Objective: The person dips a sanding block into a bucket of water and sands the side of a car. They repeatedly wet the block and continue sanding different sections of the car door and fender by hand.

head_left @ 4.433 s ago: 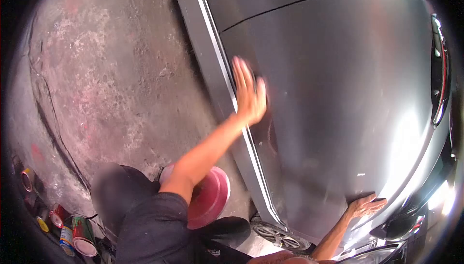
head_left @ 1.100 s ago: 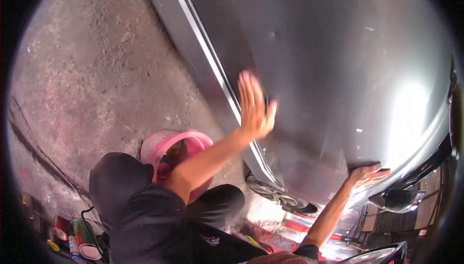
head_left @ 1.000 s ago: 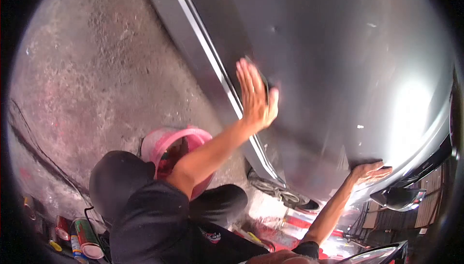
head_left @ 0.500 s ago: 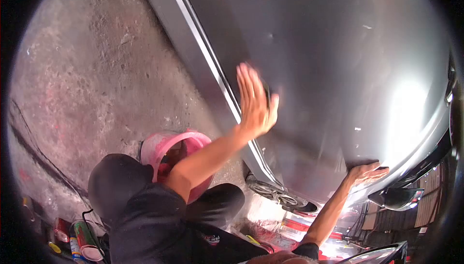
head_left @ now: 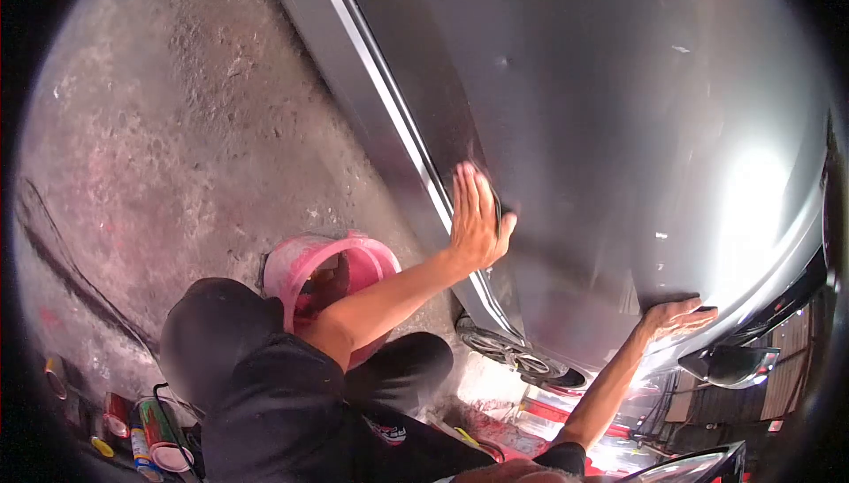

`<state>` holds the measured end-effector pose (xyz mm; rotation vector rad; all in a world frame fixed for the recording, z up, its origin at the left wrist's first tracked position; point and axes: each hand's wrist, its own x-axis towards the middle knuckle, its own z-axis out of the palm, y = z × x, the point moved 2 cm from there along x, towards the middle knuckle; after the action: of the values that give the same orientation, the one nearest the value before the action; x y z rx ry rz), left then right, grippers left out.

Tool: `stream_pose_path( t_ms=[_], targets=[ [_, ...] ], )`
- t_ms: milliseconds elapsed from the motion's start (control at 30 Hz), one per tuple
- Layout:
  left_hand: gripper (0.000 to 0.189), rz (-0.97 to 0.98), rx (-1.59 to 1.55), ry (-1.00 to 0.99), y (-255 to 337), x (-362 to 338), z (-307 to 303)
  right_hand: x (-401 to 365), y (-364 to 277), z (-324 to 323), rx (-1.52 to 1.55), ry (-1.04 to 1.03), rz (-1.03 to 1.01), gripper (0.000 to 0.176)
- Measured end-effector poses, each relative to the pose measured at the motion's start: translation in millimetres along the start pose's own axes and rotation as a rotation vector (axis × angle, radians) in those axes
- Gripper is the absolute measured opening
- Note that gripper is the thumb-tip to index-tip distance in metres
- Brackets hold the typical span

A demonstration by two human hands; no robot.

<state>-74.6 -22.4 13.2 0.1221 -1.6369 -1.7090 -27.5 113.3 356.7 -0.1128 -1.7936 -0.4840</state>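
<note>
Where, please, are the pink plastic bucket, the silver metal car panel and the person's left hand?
pink plastic bucket (head_left: 281, 272): head view, on its left wall.
silver metal car panel (head_left: 619, 129): head view, on its bare middle.
left hand (head_left: 476, 222): head view, on its back.

Black short-sleeved shirt; dark trousers; small logo, perhaps white-red.

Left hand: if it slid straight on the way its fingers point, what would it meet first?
Only more grey car panel. The left hand lies flat on it, fingers pointing up alongside the bright trim strip; the way looks free as far as the picture shows.
</note>
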Motion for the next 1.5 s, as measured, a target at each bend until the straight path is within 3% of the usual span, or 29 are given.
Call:
stream_pose_path(
  t_ms=[67, 167, 233, 333, 400, 467, 533, 600, 667, 733, 767, 800, 867, 900, 933, 1000, 1033, 1067, 1100, 1133, 1200, 1267, 1300, 1400, 1500],
  targets=[
    [0.078, -0.056, 0.015, -0.005, 2.8, 8.8, -6.5, 4.3, 2.2, 0.4, -0.019, 0.008, -0.011, 0.074],
    [0.077, -0.168, -0.022, 0.159, -2.5, 106.5, -40.1, -1.8, 7.8, -2.1, -0.025, -0.019, -0.011, 0.074],
    [0.076, -0.157, -0.071, 0.137, 3.6, 87.3, -33.4, -1.8, 8.2, -3.6, -0.021, -0.006, -0.019, 0.074],
    [0.077, -0.097, -0.109, -0.002, 2.3, -31.9, 13.3, 1.4, 5.9, 1.6, -0.017, 0.028, -0.039, 0.074],
    [0.076, -0.154, -0.060, -0.042, 4.3, -16.9, -0.3, 6.3, 5.8, 1.7, -0.022, 0.010, -0.023, 0.077],
    [0.073, -0.066, -0.043, 0.148, -3.2, 65.1, -24.9, 0.8, 4.0, -2.4, -0.049, -0.047, -0.002, 0.080],
    [0.074, -0.141, -0.032, 0.219, -12.0, 106.3, -38.3, -2.6, -10.5, -6.2, -0.009, -0.045, -0.007, 0.080],
    [0.078, -0.190, -0.091, 0.174, -6.2, 78.6, -25.6, -0.6, 3.9, -2.0, -0.038, -0.039, -0.029, 0.077],
    [0.083, -0.138, -0.176, 0.133, -2.6, -20.7, 27.9, 0.9, -16.5, -8.0, -0.012, -0.084, 0.026, 0.074],
    [0.084, -0.275, -0.248, -0.056, -11.3, -101.4, 52.7, 3.6, 4.2, -0.6, -0.048, -0.061, -0.021, 0.074],
    [0.082, -0.311, -0.313, -0.016, -11.7, -82.4, 44.1, 4.4, 14.5, 1.6, -0.089, -0.047, -0.061, 0.073],
    [0.078, -0.268, -0.285, 0.181, -18.5, -36.5, 33.2, 5.3, 16.3, -0.4, -0.107, -0.057, -0.066, 0.073],
    [0.073, -0.123, -0.199, 0.370, -46.7, 82.8, -27.4, 2.6, 7.8, -2.1, -0.078, -0.083, -0.007, 0.076],
    [0.072, -0.167, -0.164, 0.395, -65.7, 135.2, -56.2, 1.0, 0.1, -3.6, -0.064, -0.086, 0.018, 0.080],
    [0.072, -0.353, -0.135, 0.337, -86.6, 178.9, -89.3, 0.6, 5.0, -2.4, -0.057, -0.074, 0.002, 0.084],
    [0.077, -0.479, -0.091, 0.320, -106.7, 225.3, -112.0, -3.0, -0.2, -1.2, -0.076, -0.070, 0.046, 0.085],
    [0.075, -0.436, -0.048, 0.318, -99.9, 208.4, -103.1, 2.3, 14.2, 3.4, -0.114, -0.038, 0.029, 0.086],
    [0.072, -0.385, -0.005, 0.323, -92.9, 181.4, -89.5, 13.4, 50.5, 11.2, -0.155, -0.035, -0.133, 0.085],
    [0.050, -0.159, 0.304, 0.040, -106.3, 126.5, -57.5, 8.6, 32.1, 9.7, -0.116, -0.023, -0.062, 0.080],
    [0.063, -0.160, -0.044, 0.416, -74.8, 88.2, -29.9, 5.3, 10.9, 3.6, -0.084, -0.008, 0.004, 0.074],
    [0.074, -0.183, -0.208, 0.304, -43.4, -15.8, 33.6, 5.0, 24.8, 5.6, -0.083, -0.008, -0.002, 0.074],
    [0.080, -0.263, -0.215, 0.067, -11.3, -112.9, 79.4, 12.4, 62.1, 10.8, -0.230, -0.051, -0.244, 0.080],
    [0.083, -0.257, -0.206, -0.015, -1.0, -143.6, 89.6, 0.6, 9.9, 1.0, -0.103, -0.062, 0.037, 0.080],
    [0.081, -0.223, -0.222, -0.037, 5.2, -139.8, 80.8, 15.9, 22.0, 2.9, -0.090, -0.027, -0.001, 0.080],
    [0.079, -0.165, -0.163, 0.189, -8.3, -6.3, 23.9, 8.0, 29.6, 8.1, -0.068, 0.026, -0.063, 0.077]
  ],
)
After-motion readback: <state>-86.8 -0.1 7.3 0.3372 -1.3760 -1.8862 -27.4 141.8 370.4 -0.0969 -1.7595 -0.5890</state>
